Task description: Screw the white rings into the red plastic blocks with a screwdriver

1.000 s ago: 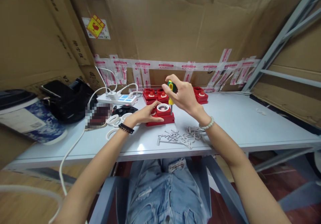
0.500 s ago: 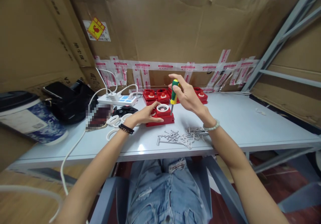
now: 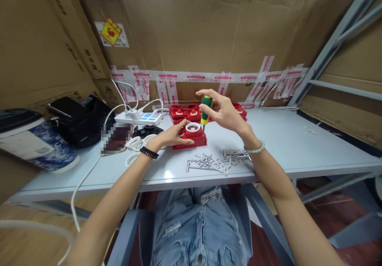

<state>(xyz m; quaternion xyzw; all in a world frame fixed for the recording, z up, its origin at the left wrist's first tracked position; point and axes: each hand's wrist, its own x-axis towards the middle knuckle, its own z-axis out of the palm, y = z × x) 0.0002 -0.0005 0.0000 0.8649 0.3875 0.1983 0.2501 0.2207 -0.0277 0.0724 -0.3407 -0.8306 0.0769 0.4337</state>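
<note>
My right hand (image 3: 224, 113) pinches the green and yellow handle of a small screwdriver (image 3: 205, 113), held upright with its tip at the right corner of a red plastic block (image 3: 191, 138) that has a white ring on top. My left hand (image 3: 170, 136) rests against the block's left side, fingers curled on it, steadying it on the table. A loose pile of silver screws (image 3: 213, 161) lies just in front of the block, toward me.
Several more red blocks (image 3: 186, 112) sit behind against the cardboard wall. A white power strip (image 3: 139, 117), black bag (image 3: 80, 119), white rings (image 3: 135, 143) and a blue-white tub (image 3: 32, 140) are at the left. The grey table (image 3: 298, 146) edge runs near my knees.
My right hand has turned on the screwdriver handle, fingers shifting from a full wrap to a fingertip pinch. The left hand and block stayed put.
</note>
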